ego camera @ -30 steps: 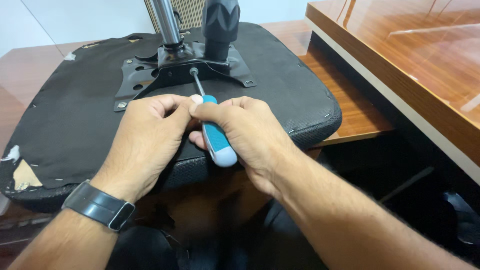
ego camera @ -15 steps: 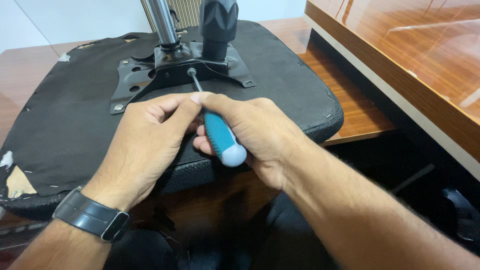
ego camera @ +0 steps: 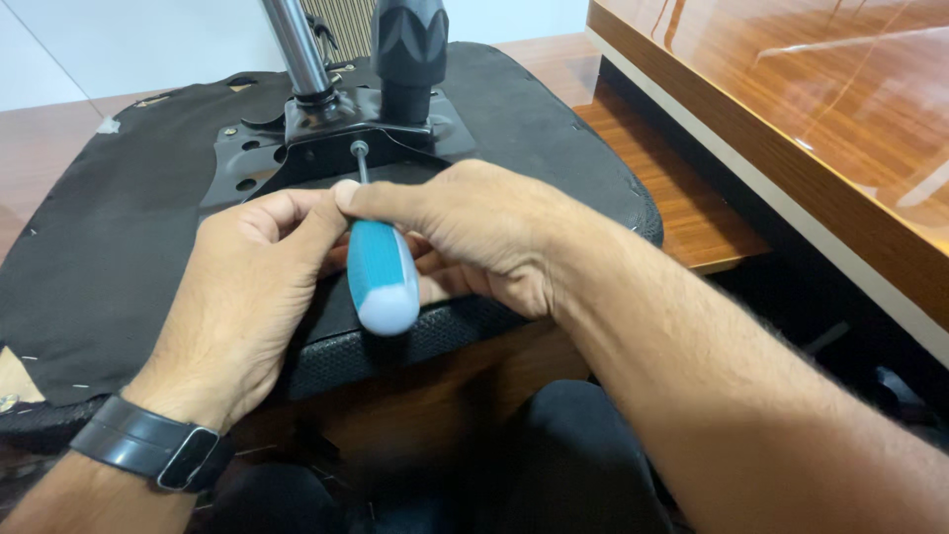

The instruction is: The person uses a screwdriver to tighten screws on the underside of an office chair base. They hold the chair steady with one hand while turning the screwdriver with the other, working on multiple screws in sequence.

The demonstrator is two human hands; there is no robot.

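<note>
- Here, right hand (ego camera: 474,237) clenched round blue screwdriver (ego camera: 381,277), tip on black metal plate (ego camera: 326,148) at 12 o'clock.
- left hand (ego camera: 247,287) pinching the screwdriver at its shaft end.
- Plate on upturned seat (ego camera: 99,247); wooden tabletop (ego camera: 811,109) at 2 o'clock.

Bare forearms, no sleeves being worn.
A dark grey wristwatch (ego camera: 148,450) with a metal buckle is being worn on the left wrist.

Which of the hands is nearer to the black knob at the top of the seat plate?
Right. The right hand lies just below the black knob, gripping the blue screwdriver. The left hand sits farther down and to the left.
</note>
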